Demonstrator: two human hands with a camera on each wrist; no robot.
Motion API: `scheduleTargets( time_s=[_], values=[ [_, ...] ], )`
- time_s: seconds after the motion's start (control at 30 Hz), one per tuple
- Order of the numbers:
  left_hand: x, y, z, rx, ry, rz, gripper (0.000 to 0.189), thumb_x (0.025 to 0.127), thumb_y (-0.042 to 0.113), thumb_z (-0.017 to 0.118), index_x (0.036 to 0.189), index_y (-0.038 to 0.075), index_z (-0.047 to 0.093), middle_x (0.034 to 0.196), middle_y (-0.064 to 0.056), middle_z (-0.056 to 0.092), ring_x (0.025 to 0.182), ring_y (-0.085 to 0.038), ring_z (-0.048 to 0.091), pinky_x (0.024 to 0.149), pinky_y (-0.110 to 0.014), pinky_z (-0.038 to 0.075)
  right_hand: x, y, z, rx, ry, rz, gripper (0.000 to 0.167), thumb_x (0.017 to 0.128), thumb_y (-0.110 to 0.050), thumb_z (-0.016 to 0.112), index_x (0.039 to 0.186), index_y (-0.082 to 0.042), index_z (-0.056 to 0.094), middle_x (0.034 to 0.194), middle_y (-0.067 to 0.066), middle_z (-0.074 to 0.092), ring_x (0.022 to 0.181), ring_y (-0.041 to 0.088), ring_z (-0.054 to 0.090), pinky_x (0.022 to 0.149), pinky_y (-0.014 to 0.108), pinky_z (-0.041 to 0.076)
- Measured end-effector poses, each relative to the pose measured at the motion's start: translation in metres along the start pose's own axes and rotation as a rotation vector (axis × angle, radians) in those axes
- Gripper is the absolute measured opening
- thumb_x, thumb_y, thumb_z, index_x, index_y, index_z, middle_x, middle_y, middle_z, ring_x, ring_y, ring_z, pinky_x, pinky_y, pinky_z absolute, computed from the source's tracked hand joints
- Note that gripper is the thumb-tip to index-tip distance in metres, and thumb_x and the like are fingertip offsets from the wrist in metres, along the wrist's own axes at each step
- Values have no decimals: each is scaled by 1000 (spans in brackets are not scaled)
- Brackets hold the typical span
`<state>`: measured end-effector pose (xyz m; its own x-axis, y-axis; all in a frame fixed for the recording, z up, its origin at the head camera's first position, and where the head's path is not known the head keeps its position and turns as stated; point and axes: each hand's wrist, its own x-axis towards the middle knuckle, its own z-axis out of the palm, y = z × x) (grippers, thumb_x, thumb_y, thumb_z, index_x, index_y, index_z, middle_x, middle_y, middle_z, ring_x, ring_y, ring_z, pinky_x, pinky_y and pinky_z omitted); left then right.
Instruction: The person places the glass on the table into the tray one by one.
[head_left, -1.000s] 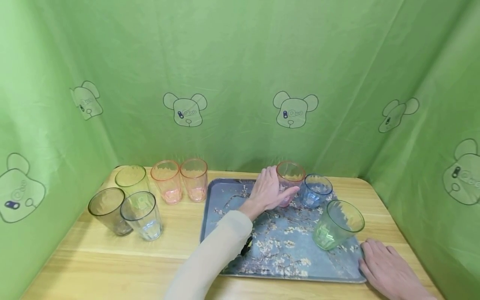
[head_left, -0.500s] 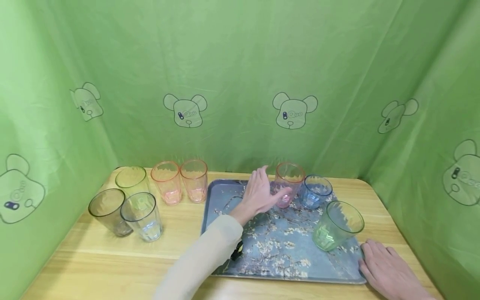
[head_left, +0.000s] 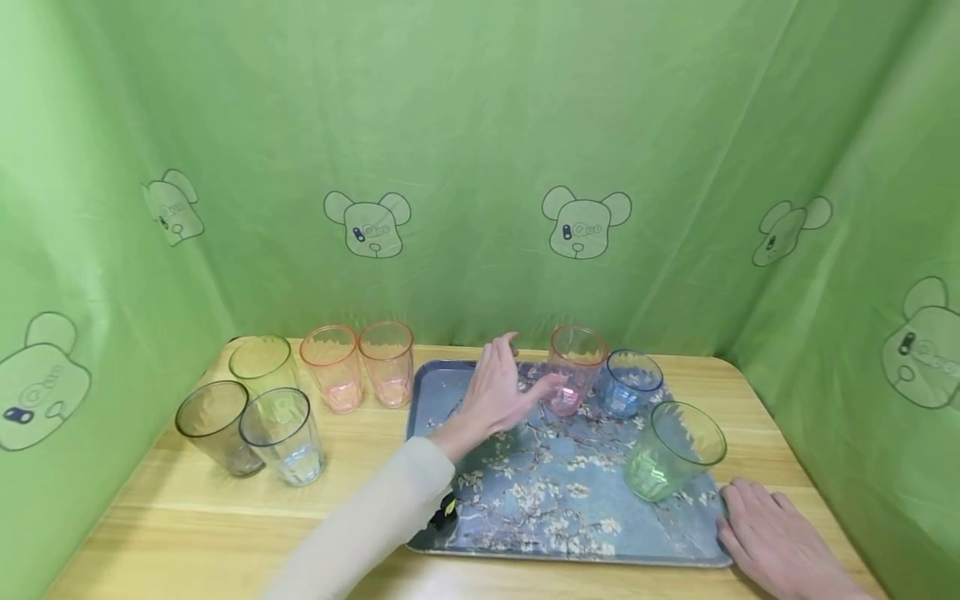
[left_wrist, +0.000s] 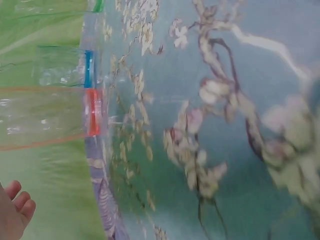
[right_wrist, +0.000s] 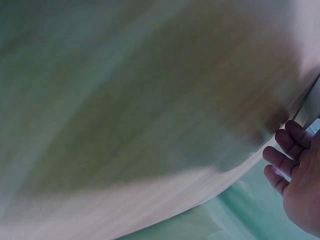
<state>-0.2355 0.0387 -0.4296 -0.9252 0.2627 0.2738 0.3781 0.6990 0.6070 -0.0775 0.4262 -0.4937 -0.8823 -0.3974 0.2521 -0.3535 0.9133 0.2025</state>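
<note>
My left hand [head_left: 501,398] hovers over the back of the blue floral tray [head_left: 547,533], fingers spread and holding nothing. Its thumb points at a pink drinking glass [head_left: 576,379], overlapping that glass's left side in the head view. Beside the pink glass are a short blue glass [head_left: 628,392] and, nearer the front, a green glass [head_left: 671,458]; all three stand upright on the tray. In the left wrist view, the pink glass [left_wrist: 45,117] appears a little away from the fingers. My right hand [head_left: 780,537] rests at the tray's front right corner, fingers relaxed.
Left of the tray, several glasses stand on the wooden table [head_left: 187,533]: two orange-pink ones [head_left: 333,371], a yellow-green one [head_left: 262,358], a smoky brown one [head_left: 217,429] and a clear, dark-rimmed one [head_left: 285,437]. Green curtains [head_left: 465,125] enclose the back and sides.
My left hand has drawn away from the pink glass, moving left and slightly toward the front. The pink glass stays on the tray. My right hand has not moved.
</note>
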Motion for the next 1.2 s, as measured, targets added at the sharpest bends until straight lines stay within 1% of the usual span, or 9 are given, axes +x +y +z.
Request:
scheduleTargets(
  time_s=[0.13,0.23,0.33,0.47,0.57,0.6,0.7,0.87,1.2],
  values=[
    [-5,-6,-11,-2,8,28,96,99,73,50,161,3,29,144,-17,54,130,-28,56,111,-46,51,1,0,0,-1,-6,3,24,90,-26,71,93,-18,48,85,-7,39,78,10,36,66,28,31],
    [-10,-8,-18,-2,7,50,103,97,82,40,161,2,29,145,-20,54,131,-30,55,111,-48,51,0,0,0,0,2,-1,24,89,-25,71,92,-18,48,85,-7,39,78,10,37,66,28,31],
    [-17,-9,-26,1,5,53,119,88,96,22,161,3,29,146,-21,53,130,-30,55,110,-49,51,0,0,0,0,13,-7,24,89,-25,71,92,-18,48,86,-6,40,78,10,38,65,28,32],
    [-26,-9,-37,-3,-4,51,126,83,101,16,161,3,29,153,-21,49,136,-32,53,114,-51,48,0,0,-1,2,9,-3,24,89,-25,71,92,-18,48,86,-6,40,78,10,38,65,28,32],
    [-33,-10,-45,-32,-3,56,118,89,95,27,162,3,28,157,-23,46,141,-35,49,117,-55,45,0,-1,-1,3,2,5,24,89,-25,71,91,-18,48,86,-6,40,77,11,38,65,29,32],
    [-36,-11,-47,-38,2,58,120,87,97,24,162,3,29,156,-23,47,141,-35,50,116,-56,45,-1,-1,-1,4,2,7,24,89,-25,71,91,-18,48,85,-6,40,77,11,38,65,29,32],
    [-45,-14,-54,-57,33,69,115,90,94,30,161,3,29,153,-22,48,139,-36,51,115,-59,46,-1,-1,0,4,2,10,24,89,-25,71,91,-18,48,85,-6,40,77,11,37,65,28,31],
    [-61,-15,-67,-56,95,84,123,84,100,19,159,3,33,144,-19,54,134,-35,53,113,-58,46,0,-1,-1,6,2,12,24,88,-25,71,91,-18,48,85,-6,40,78,10,37,66,28,32],
    [-93,-16,-94,-44,169,90,131,80,101,14,156,-4,36,139,-22,56,125,-33,57,104,-57,52,0,-1,-1,7,-1,13,23,89,-25,70,90,-19,48,85,-6,40,78,10,38,66,28,32]
  ],
)
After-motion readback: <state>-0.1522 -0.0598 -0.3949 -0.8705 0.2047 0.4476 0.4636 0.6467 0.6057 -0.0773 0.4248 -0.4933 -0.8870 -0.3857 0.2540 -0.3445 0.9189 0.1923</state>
